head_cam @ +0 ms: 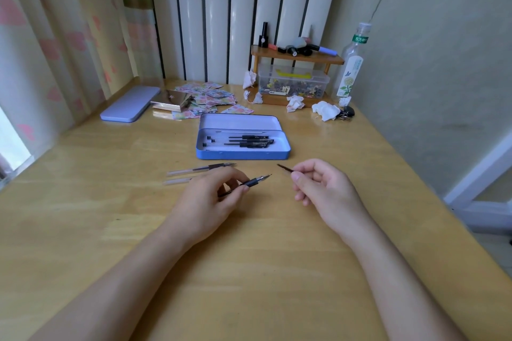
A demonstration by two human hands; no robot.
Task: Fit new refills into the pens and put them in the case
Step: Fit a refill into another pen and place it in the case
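My left hand [210, 199] grips a black pen [253, 181] by its grip, the metal tip pointing right. My right hand [318, 185] pinches a thin dark refill [284, 168] between thumb and forefinger, its free end pointing left toward the pen tip, a small gap apart. Beyond the hands stands the open blue metal case [243, 153], with several black pens [250, 141] lying inside. Two clear pen parts [194, 169] lie on the table left of the case front, partly behind my left hand.
A closed lilac case [128, 104] lies at the back left beside scattered stickers [206, 98] and a shiny box. A small wooden shelf [296, 54] over a clear plastic box, crumpled tissues [325, 110] and a clear bottle [350, 63] crowd the back right.
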